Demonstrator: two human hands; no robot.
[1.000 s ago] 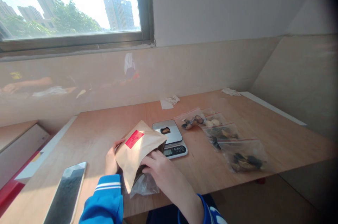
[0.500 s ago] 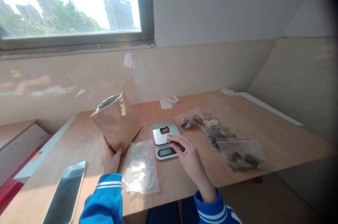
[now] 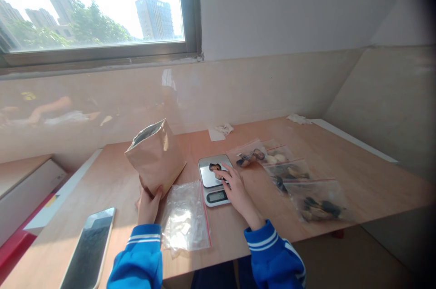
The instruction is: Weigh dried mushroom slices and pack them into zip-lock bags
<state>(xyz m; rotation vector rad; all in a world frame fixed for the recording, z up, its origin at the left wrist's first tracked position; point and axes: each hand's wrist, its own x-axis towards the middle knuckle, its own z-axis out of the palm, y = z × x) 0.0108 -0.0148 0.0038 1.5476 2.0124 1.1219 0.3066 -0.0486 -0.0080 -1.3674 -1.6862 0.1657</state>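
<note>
The kraft paper bag (image 3: 155, 157) has been turned since a second ago: then its red label faced the camera and the right hand was inside its mouth, whereas now a plain side shows and the open mouth points up, with the bag leaning to the left. The left hand (image 3: 149, 205) grips it low down, thumb on the near side and fingers mostly hidden behind; whether its base touches the desk (image 3: 259, 221) I cannot tell. The right hand (image 3: 238, 191), which half a second ago pinched a dark piece above the near edge of the digital kitchen scale (image 3: 208, 180), has moved further over the plate, its fingers stretched out and slightly apart. A second piece (image 3: 218, 176) lies under those fingertips, just beside the dark-edged brown piece (image 3: 214, 167) on the plate; whether it is pinched or let go cannot be told. The clear zip bag (image 3: 185, 221), largely covered by the paper bag a second ago, lies in full view with its red seal line toward the scale. The scale's display (image 3: 217, 196) shows digits too small to read surely. The filled zip bags (image 3: 322, 202) to the right and the smartphone (image 3: 88, 252) at the left have stayed put
</note>
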